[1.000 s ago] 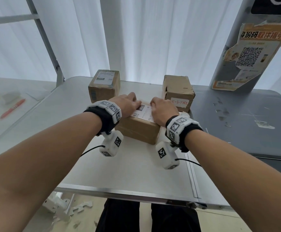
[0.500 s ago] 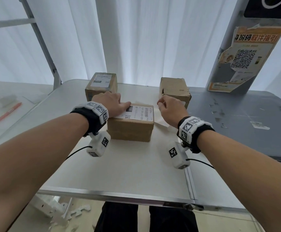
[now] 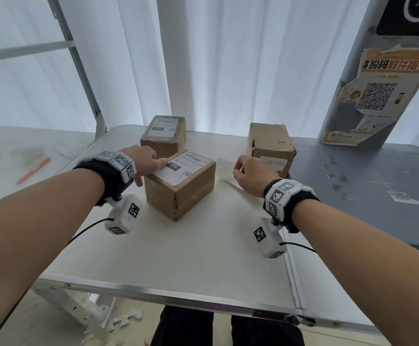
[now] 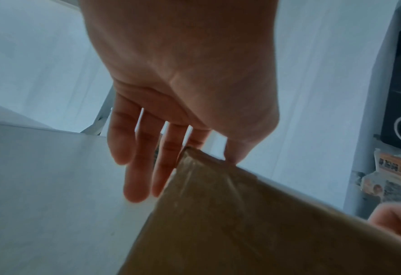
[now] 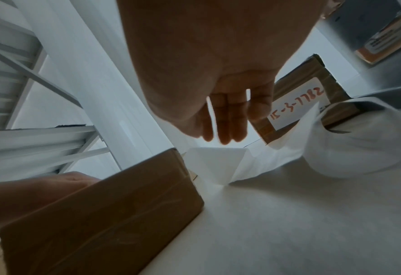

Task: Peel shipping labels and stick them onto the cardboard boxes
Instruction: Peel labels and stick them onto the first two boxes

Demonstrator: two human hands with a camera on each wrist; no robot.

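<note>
A brown cardboard box (image 3: 186, 196) stands mid-table, one corner pointing at me, with a white shipping label (image 3: 184, 168) stuck on its top. My left hand (image 3: 146, 162) is at the box's left top edge: the thumb lies on the label's corner, and the straight fingers (image 4: 136, 167) hang down beside the box (image 4: 265, 232). My right hand (image 3: 249, 174) hovers to the box's right with loosely curled fingers (image 5: 225, 119) that hold nothing. Under it lies white backing paper (image 5: 213, 165), which runs to a label roll (image 5: 359, 145).
A labelled box (image 3: 163, 138) stands at the back left. Another box (image 3: 270, 143), with a small red-inked sticker, stands at the back right. A grey table (image 3: 378, 183) adjoins on the right, below a postered pillar (image 3: 383, 96). An orange pen (image 3: 33, 171) lies far left.
Both hands pressed the label a second ago. The right hand has since lifted off and moved right. The left hand has slid to the box's left edge. The box has turned a corner toward me.
</note>
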